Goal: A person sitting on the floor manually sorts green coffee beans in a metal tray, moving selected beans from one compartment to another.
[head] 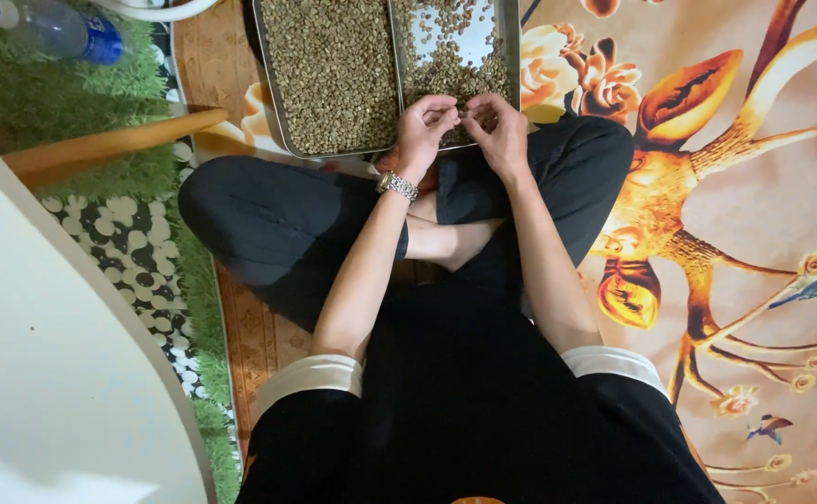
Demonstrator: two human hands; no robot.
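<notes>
Head view: you sit cross-legged on the floor | left hand (424, 131) and right hand (496, 126) meet at the near edge of the right tray (511, 37) | fingers pinched over the green beans (450, 70); cannot tell if either grip holds a bean | left tray (273, 89) full of beans | watch (396, 186) on left wrist | bottle (54, 28) far left on green mat (44, 93)
</notes>
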